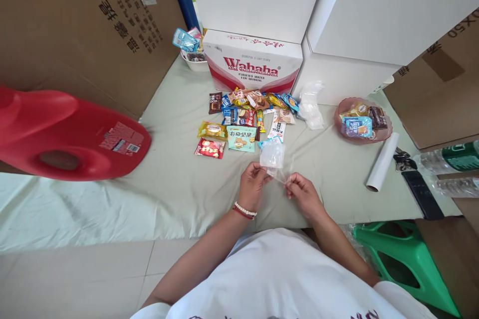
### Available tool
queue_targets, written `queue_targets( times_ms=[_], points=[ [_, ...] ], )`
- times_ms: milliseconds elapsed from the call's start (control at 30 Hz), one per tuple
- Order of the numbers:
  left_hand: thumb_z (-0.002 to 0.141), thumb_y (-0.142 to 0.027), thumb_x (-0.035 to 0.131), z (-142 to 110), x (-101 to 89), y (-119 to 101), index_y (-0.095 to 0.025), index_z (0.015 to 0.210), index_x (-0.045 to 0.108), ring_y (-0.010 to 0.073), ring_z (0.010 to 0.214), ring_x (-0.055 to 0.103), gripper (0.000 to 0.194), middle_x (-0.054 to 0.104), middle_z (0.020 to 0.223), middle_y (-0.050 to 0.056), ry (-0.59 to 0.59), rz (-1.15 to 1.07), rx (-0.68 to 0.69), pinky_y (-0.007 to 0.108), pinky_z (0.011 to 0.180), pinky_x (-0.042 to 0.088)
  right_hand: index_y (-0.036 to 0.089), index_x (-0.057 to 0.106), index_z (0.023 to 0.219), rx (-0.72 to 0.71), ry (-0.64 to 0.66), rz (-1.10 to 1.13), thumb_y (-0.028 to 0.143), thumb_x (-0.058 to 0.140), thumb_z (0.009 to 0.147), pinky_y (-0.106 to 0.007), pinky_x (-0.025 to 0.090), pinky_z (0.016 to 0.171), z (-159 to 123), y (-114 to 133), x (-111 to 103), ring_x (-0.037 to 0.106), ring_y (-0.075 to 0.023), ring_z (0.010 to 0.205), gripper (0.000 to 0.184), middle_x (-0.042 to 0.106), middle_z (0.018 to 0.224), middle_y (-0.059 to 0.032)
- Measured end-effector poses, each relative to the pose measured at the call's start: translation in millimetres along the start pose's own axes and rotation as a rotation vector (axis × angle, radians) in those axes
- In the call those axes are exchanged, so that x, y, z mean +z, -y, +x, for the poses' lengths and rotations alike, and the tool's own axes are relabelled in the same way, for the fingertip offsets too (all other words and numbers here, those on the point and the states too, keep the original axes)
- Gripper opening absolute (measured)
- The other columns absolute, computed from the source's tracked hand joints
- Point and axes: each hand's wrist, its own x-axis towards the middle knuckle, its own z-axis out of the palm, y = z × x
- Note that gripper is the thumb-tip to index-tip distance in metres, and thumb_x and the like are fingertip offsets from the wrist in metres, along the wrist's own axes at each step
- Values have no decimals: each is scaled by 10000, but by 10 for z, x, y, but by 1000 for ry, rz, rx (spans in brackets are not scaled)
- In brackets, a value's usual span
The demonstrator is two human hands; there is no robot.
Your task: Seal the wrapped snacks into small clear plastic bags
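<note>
Between my two hands is a clear plastic bag (272,155), thin and partly folded. My left hand (254,182), with a white beaded bracelet at the wrist, pinches its lower left edge. The fingers of my right hand (300,192) are closed on its lower right corner. Just beyond the bag lie several wrapped snacks: a mint-green packet (241,138), a red packet (210,148), a yellow packet (211,129) and a white stick packet (277,127). More snacks are heaped behind these, against the Wahaha carton (254,62).
More clear bags (311,104) lie right of the heap. A pink bowl (363,120) holds snacks, beside a white roll (382,162), keys (404,159) and a black remote-like object (422,194). A red jug (75,134) stands left; a green stool (406,264) is below right.
</note>
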Motion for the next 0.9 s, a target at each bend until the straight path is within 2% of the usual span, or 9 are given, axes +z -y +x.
queue_targets(
  times_ms=[67, 100, 200, 267, 367, 467, 567, 700, 900],
  points=[
    [738, -467, 769, -27, -28, 3, -205, 826, 564, 123, 780, 579, 344, 602, 835, -28, 7, -61, -9, 294, 766, 540, 241, 666, 931, 62, 104, -24, 483, 722, 836, -294, 478, 613, -79, -21, -60, 567, -162, 694, 266, 668, 870, -22],
    [752, -464, 762, -36, -41, 5, -204, 825, 570, 121, 776, 573, 332, 601, 831, -28, 17, -55, 7, 283, 762, 530, 247, 673, 1037, 65, 108, -21, 539, 725, 838, -310, 510, 652, -105, -12, -104, 606, -185, 786, 357, 692, 979, -50],
    [806, -434, 721, -58, -63, 10, -199, 823, 602, 117, 746, 551, 264, 604, 802, -25, 66, 45, 89, 256, 742, 488, 280, 620, 1261, -40, -62, 39, 659, 672, 856, -363, 545, 845, -82, 74, -241, 610, -231, 1087, 557, 656, 1263, -96],
    [820, -396, 707, -76, -56, 10, -195, 820, 621, 123, 746, 554, 218, 621, 797, -18, 110, 140, 141, 255, 747, 467, 298, 595, 1302, -113, -155, 59, 643, 703, 842, -367, 526, 909, 16, 148, -285, 588, -229, 1154, 585, 637, 1304, -90],
    [807, -358, 709, -108, -42, 20, -192, 812, 631, 134, 771, 571, 184, 649, 818, -6, 159, 205, 164, 259, 762, 457, 276, 643, 1179, -131, -187, 41, 512, 829, 757, -312, 512, 802, 212, 224, -237, 610, -189, 943, 518, 681, 1055, -38],
    [775, -332, 705, -116, -82, 55, -194, 784, 614, 121, 710, 544, 166, 619, 748, -29, 82, 183, 119, 248, 712, 439, 239, 662, 917, -153, -258, 88, 469, 809, 762, -266, 460, 660, 346, 259, -132, 522, -137, 707, 314, 605, 821, 18],
    [723, -297, 704, -99, -171, 87, -192, 761, 599, 116, 687, 547, 153, 604, 716, -44, -2, 154, 33, 254, 709, 454, 251, 635, 882, -215, -316, 186, 455, 768, 800, -274, 491, 697, 362, 302, -79, 528, -137, 722, 257, 587, 838, 22],
    [692, -317, 714, -81, -235, 86, -189, 781, 611, 136, 719, 591, 188, 632, 757, -30, -14, 132, -52, 304, 746, 508, 261, 576, 879, -201, -234, 378, 449, 779, 810, -265, 518, 678, 309, 395, -109, 578, -147, 789, 285, 594, 876, 13],
    [605, -261, 680, -39, -183, 16, -188, 774, 651, 153, 771, 579, 186, 643, 761, -8, -15, 44, -1, 286, 716, 490, 262, 541, 851, -295, -194, 552, 355, 800, 799, -245, 461, 590, 324, 538, -238, 483, -117, 659, 280, 482, 779, 33]
  ],
)
